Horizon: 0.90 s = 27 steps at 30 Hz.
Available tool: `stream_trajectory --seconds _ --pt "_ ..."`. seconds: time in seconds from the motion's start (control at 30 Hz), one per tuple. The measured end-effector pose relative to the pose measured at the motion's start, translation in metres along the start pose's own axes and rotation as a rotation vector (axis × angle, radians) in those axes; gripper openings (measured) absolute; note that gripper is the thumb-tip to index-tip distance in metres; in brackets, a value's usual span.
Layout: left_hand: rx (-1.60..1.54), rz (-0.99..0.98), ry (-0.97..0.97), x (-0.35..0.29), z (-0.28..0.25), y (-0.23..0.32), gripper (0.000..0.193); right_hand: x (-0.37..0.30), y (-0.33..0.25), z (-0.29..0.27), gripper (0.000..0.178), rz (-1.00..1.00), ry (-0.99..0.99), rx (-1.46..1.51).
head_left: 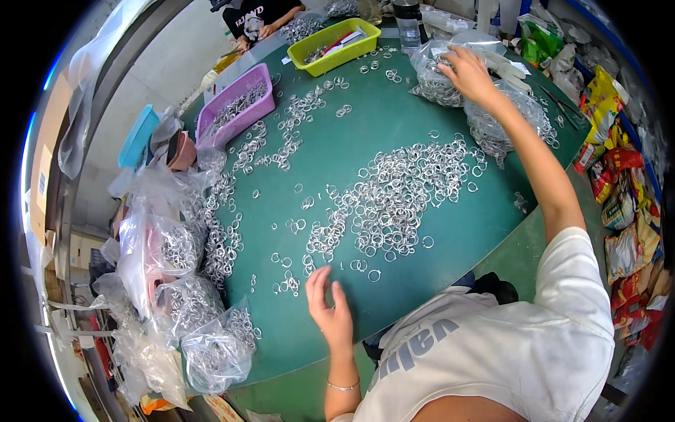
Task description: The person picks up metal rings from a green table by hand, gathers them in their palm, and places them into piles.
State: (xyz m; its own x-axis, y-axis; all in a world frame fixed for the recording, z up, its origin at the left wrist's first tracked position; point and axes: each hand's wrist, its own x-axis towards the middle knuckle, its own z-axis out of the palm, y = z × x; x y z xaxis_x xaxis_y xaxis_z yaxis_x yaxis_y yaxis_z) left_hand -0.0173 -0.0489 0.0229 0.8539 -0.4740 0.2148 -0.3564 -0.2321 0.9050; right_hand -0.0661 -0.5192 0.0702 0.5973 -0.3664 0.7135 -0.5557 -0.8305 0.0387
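A large heap of small silvery metal rings (pixel 397 193) is spread over the green table (pixel 394 309). Just below the heap's near left end is my left hand (pixel 330 313), fingers bent a little and thumb apart, holding nothing. My right hand (pixel 470 74) reaches to the far right, its fingers spread over a clear plastic bag (pixel 437 90) full of rings. Its fingertips are at the top of that bag; whether they touch the rings inside I cannot tell. Beneath my right forearm stands another clear bag of rings (pixel 496 126).
A purple basket (pixel 235 112) and a yellow-green basket (pixel 334 46) hold small metal parts at the back. Several ring-filled bags (pixel 218 352) line the left edge. A drinking bottle (pixel 406 24) stands at the back. Across the table is another person (pixel 256 21).
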Motion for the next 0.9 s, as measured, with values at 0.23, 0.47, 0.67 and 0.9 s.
stream_trajectory --seconds 0.23,0.47,0.67,0.9 --pt "0.397 0.351 -0.441 0.053 0.063 0.034 0.08 -0.081 -0.118 -0.074 0.096 -0.371 -0.775 0.654" --pt "0.603 0.509 -0.469 0.082 0.098 0.011 0.072 -0.13 -0.143 -0.061 0.077 -0.313 -0.574 0.577" --pt "0.58 0.533 -0.375 0.081 0.066 -0.008 0.032 -0.151 -0.165 -0.053 0.032 -0.408 -0.411 0.707" --pt "0.379 0.352 -0.087 0.099 0.016 -0.043 0.03 -0.112 -0.183 -0.038 0.013 0.139 -0.726 1.391"
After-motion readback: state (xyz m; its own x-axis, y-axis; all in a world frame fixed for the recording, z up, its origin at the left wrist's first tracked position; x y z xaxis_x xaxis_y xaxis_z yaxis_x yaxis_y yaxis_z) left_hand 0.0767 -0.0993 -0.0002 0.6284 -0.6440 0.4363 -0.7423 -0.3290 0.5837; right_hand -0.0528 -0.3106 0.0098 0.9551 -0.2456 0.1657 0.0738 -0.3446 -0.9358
